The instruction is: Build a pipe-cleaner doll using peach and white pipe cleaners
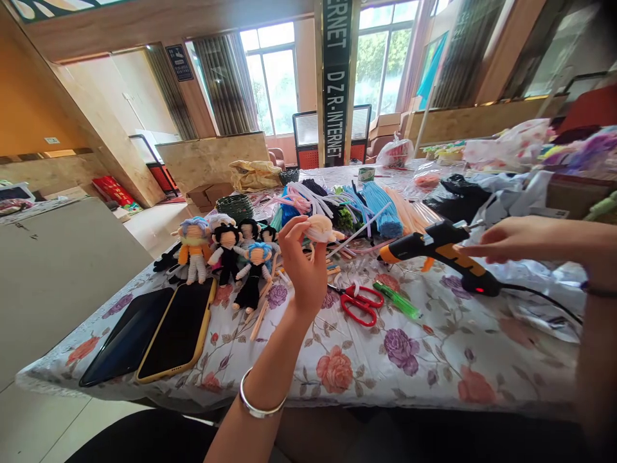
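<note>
Raised above the table's middle, my left hand (304, 267) is closed, pinching a small cream and white fuzzy doll part (320, 228) between thumb and fingers. At the right, my right hand (511, 238) has its fingers stretched out toward a black and orange glue gun (446, 254). The fingertips are at the gun's upper handle; whether they touch it is hard to tell. A red light glows at the gun's base, and a cord runs off right. Red-handled scissors (359, 303) and a green packet (398, 300) lie between the two hands.
Several yarn-like dolls (226, 245) are grouped at the left, behind two phones (178, 328). Bundles of coloured fuzzy stems (380, 206) lie at the back. A black plastic bag (456, 199) and white bags crowd the right side. A floral cloth (357, 379) covers the table.
</note>
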Tool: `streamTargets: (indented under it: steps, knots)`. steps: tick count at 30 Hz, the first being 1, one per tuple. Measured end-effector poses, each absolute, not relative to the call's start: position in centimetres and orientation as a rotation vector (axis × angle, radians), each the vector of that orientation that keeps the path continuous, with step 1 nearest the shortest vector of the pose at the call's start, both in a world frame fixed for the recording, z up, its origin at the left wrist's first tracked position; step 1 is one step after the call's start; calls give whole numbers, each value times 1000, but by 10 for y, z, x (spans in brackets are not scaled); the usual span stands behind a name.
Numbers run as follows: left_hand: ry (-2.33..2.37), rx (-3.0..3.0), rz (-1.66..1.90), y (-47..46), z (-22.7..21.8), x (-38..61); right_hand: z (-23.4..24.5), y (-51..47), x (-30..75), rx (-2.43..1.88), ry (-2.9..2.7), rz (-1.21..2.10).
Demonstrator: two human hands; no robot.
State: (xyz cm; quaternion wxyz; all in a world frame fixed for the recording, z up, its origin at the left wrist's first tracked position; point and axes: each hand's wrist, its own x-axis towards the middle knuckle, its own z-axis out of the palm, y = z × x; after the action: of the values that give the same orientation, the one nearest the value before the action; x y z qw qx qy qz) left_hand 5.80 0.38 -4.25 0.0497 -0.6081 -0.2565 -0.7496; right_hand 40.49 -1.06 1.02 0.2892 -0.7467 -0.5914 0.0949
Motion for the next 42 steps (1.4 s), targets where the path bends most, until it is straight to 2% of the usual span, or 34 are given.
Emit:
streamTargets:
  steps: [2,6,11,14,21,27,34,42]
  knots:
    - [-779,-1857,-2289,4,-43,58,19,-22,398,-2303,-1887,581]
    - [-802,-1854,-2247,5,-44,58,25,-33,357,-1946,-2270,782]
    - [-792,-1868,-2214,5,-45,58,12,-27,290,-1609,-2511,439]
    - [-779,-1901,-2200,3,-46,59,-1,-22,261,-1501,-2539,376]
    - [-768,-1933,-2175,3,-47,60,-27,-25,224,-1609,-2537,394]
    - [-803,-1937,-2137,4,-50,60,-29,-30,216,-1730,-2451,437]
    - [-765,-1968,-2196,4,-50,62,-34,-36,203,-1847,-2402,167]
    - [-724,-2000,-2227,4,-49,63,-39,-33,208,-1795,-2415,114]
